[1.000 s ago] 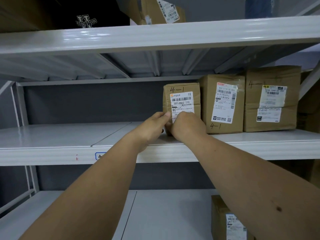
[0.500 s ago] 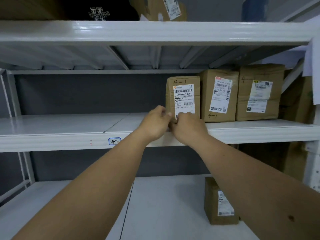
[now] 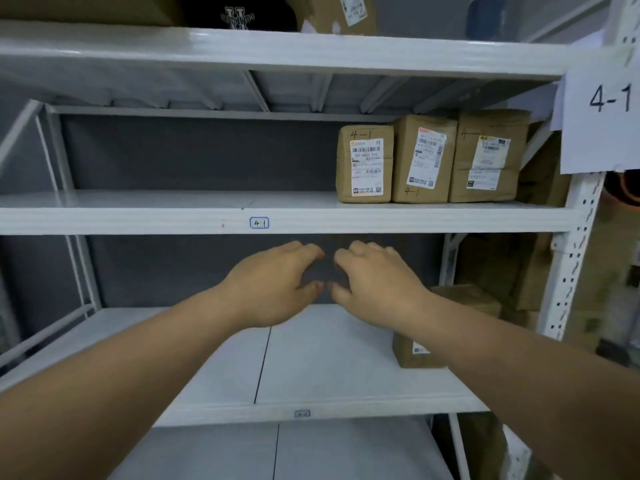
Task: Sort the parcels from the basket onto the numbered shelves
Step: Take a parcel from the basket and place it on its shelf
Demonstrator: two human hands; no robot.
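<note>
A small brown parcel (image 3: 364, 164) marked 4-1, with a white barcode label, stands upright on the white shelf (image 3: 138, 216) tagged 4-1. It is the leftmost of three parcels, touching a taller parcel (image 3: 423, 159) to its right. My left hand (image 3: 273, 285) and my right hand (image 3: 374, 282) hover side by side below that shelf, fingers curled and apart, holding nothing. Both hands are well clear of the parcel. The basket is out of view.
A third parcel (image 3: 488, 157) ends the row at the right. A paper sign reading 4-1 (image 3: 602, 109) hangs on the right upright. One parcel (image 3: 415, 351) sits on the lower shelf (image 3: 311, 410), partly behind my right forearm. More boxes (image 3: 332, 12) sit on the top shelf.
Both hands have let go of the small parcel and drawn back and down from the 4-1 shelf. The parcel stays standing there. The view has pulled back from the rack.
</note>
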